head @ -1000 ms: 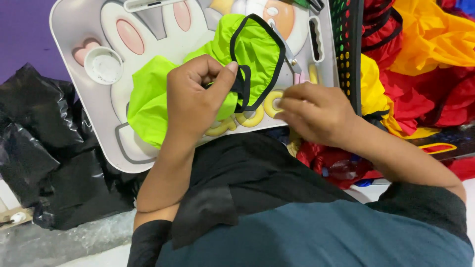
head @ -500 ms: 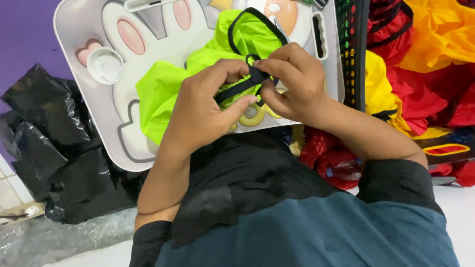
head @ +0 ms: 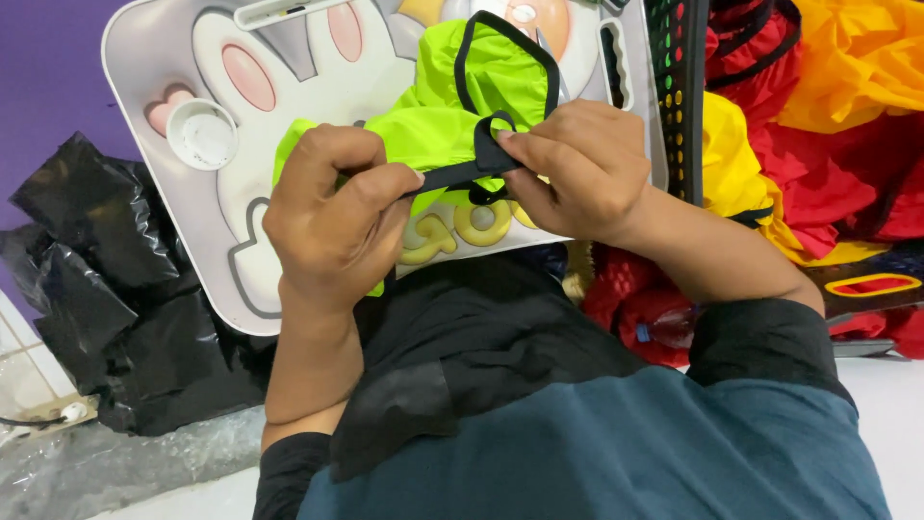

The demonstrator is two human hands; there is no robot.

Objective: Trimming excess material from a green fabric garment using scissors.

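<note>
The neon-green fabric piece [head: 452,106] lies on the grey rabbit-patterned tray [head: 173,58], bunched at its near edge. Left hand [head: 337,221] is clenched on one end of the black strap [head: 462,173]; right hand [head: 577,169] pinches the other end where it loops. The cloth looks thin, light, floppy and probably slick (it will sag anywhere), so the black edging seems the surest hold. Right of the tray, red and yellow fabric [head: 818,125] is heaped.

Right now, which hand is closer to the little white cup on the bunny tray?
Left. The left hand sits just right of the white cup, pinching the black strap. The right hand is farther right, across the green cloth.
</note>
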